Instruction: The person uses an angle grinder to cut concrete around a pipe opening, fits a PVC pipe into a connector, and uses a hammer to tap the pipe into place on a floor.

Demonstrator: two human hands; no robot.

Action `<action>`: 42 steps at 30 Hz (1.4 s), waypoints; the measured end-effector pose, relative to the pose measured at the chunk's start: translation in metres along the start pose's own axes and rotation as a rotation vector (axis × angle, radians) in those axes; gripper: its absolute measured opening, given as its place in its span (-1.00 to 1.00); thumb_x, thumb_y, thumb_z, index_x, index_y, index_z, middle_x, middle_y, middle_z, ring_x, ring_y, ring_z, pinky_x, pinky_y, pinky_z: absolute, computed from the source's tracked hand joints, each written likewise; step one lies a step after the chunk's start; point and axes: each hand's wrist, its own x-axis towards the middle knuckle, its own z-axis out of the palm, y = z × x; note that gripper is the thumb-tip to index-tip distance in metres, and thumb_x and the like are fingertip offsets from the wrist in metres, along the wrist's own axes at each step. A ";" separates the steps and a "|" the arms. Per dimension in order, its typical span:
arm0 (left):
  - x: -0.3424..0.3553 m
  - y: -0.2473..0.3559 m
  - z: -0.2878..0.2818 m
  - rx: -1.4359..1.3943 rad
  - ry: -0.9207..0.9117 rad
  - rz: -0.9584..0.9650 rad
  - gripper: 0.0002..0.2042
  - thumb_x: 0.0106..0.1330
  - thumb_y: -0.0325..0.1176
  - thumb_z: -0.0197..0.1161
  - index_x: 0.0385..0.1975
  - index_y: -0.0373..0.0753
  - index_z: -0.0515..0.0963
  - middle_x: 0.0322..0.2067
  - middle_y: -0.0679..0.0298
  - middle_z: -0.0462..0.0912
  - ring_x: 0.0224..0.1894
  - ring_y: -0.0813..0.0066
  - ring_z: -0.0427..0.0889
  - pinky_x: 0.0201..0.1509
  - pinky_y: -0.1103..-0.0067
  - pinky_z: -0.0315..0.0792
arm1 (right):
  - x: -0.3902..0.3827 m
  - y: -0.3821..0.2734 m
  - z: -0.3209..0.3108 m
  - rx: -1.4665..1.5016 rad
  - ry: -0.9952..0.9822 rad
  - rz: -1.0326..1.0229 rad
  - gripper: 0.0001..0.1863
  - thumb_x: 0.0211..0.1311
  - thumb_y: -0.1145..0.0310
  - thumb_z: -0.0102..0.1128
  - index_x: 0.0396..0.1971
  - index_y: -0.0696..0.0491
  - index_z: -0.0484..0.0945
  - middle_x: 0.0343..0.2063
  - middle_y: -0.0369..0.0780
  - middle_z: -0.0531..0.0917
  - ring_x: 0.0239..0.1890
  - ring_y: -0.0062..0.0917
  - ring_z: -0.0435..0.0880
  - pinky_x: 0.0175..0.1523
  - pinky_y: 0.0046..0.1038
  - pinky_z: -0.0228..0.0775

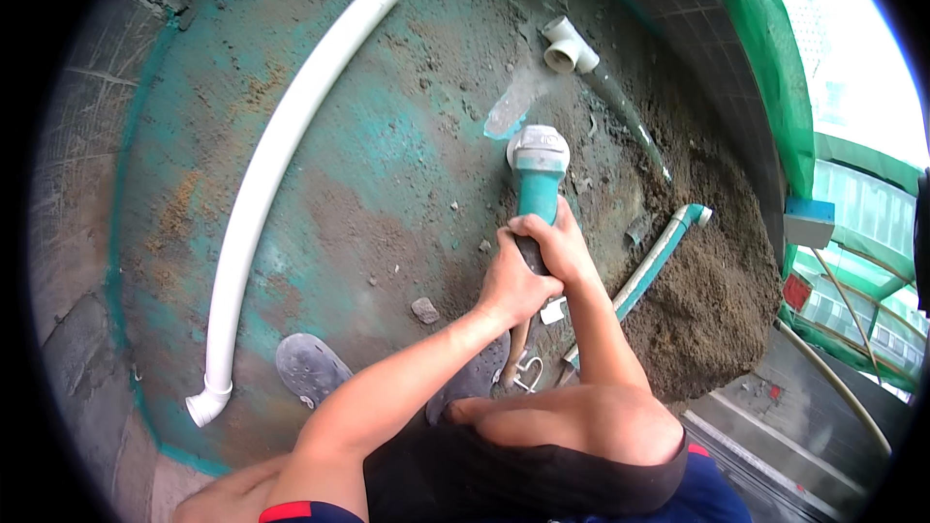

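Head view: with forearms converging, left grip and right grip clasp the teal power tool, right farther forward.

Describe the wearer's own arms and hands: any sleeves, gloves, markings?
The left hand and right hand are bare, with no gloves or wristbands showing. The left arm has a short dark-navy fabric sleeve with a red band; blue fabric with red trim shows by the right arm, possibly its sleeve.

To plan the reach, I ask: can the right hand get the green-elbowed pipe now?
Probably not immediately: the right hand grips the green power tool. If freed, likely yes: the green-elbowed pipe lies beside the right forearm, its upper part uncovered.
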 end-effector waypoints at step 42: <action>-0.013 0.002 0.007 -0.055 0.071 -0.033 -0.18 -0.10 -0.32 0.51 0.12 -0.46 0.14 -0.11 -0.07 0.57 -0.06 0.09 0.68 0.04 0.31 0.55 | -0.010 -0.001 -0.002 0.019 -0.085 -0.014 -0.29 -0.01 0.20 0.45 0.09 0.25 0.37 -0.21 -0.16 0.60 -0.18 -0.46 0.60 -0.01 -0.37 0.52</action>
